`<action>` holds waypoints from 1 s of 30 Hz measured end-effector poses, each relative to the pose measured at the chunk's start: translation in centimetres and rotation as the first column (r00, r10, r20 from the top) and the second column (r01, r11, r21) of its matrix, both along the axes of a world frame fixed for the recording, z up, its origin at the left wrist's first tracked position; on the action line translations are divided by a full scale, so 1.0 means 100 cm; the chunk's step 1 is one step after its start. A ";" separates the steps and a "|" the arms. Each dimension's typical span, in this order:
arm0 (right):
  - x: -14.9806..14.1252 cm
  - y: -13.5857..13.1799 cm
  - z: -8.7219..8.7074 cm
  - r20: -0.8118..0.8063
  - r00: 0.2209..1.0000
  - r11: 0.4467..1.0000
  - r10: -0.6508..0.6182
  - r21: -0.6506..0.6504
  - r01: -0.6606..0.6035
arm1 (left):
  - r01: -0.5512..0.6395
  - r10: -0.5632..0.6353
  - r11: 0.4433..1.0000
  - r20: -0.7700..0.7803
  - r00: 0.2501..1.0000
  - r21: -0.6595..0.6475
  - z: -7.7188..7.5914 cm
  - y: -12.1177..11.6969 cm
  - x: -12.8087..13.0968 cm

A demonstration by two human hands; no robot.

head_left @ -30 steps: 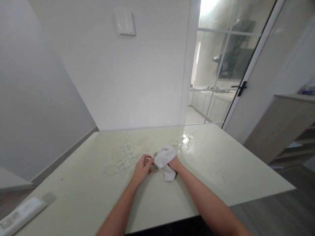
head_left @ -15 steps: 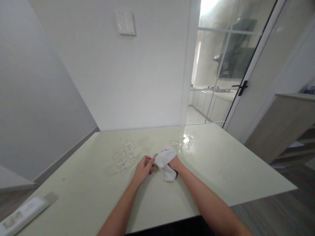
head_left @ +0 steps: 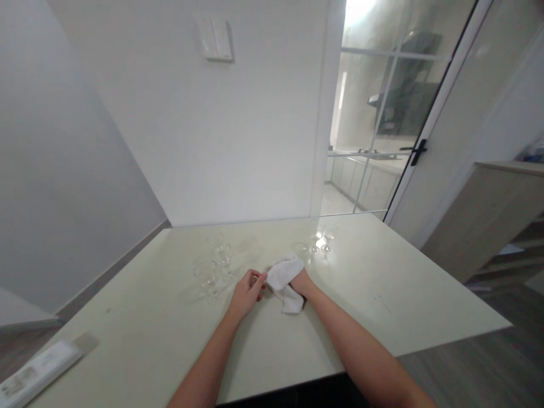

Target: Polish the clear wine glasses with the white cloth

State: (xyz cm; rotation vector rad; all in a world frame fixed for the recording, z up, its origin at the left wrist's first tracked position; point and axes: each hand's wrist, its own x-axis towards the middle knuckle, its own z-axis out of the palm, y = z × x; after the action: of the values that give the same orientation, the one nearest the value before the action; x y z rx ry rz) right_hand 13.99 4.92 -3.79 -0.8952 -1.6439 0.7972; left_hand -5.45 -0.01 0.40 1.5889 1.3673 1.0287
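Observation:
My left hand (head_left: 247, 290) is closed, thumb and fingers curled around what looks like the foot of a clear stemmed glass (head_left: 254, 279); most of it is hidden by the fingers and the cloth. Against that hand's fingertips lies a white cloth (head_left: 283, 275), which my right hand (head_left: 301, 281) grips from the right. The right fingers are covered by the cloth, and one end of it hangs down toward the table. Left of my hands stand several clear stemmed glasses (head_left: 207, 273). Farther back on the right are two more stemmed glasses (head_left: 326, 247), close together.
The pale glossy table (head_left: 361, 300) reaches back to a white wall (head_left: 238, 141). A white power strip (head_left: 40, 368) lies at the near left. Beyond the table on the right are a glass-paned door (head_left: 369, 113) and a wooden cabinet (head_left: 488, 215).
Almost nothing differs. Both hands and the cloth keep their place, and the whole view has shifted very slightly.

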 end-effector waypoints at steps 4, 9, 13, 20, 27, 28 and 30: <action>0.001 0.001 -0.001 -0.001 1.000 1.000 -0.010 -0.024 0.010 | -0.005 0.005 1.000 0.008 1.000 0.002 -0.001 0.000 0.000; 0.001 0.000 0.001 -0.003 1.000 1.000 0.010 -0.017 -0.010 | 0.000 0.000 1.000 -0.023 1.000 0.012 0.000 0.000 0.000; 0.001 -0.002 0.004 0.009 1.000 0.999 -0.002 -0.053 0.002 | 0.008 -0.007 1.000 -0.034 0.999 0.015 0.001 -0.001 -0.001; 0.002 -0.001 0.003 0.035 0.999 0.999 -0.021 -0.035 0.023 | -0.001 0.004 0.999 -0.086 0.996 0.034 0.002 -0.002 -0.001; 0.004 0.008 -0.011 0.056 0.998 1.000 -0.005 0.013 0.004 | 0.002 0.003 0.999 -0.144 0.990 0.039 0.000 0.000 -0.001; 0.005 0.009 -0.014 0.056 0.998 1.000 -0.010 0.017 0.009 | 0.004 0.002 0.999 -0.159 0.987 0.036 0.000 0.000 -0.002; 0.005 0.011 -0.017 0.059 0.998 1.000 -0.003 0.025 0.001 | 0.010 -0.004 0.999 -0.183 0.983 0.036 0.001 0.001 -0.002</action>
State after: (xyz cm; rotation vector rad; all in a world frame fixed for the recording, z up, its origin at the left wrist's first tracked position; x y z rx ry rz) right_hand 14.51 6.01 -5.48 -0.9105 -1.7005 0.7538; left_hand -5.65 0.07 0.45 1.7501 1.4704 0.9271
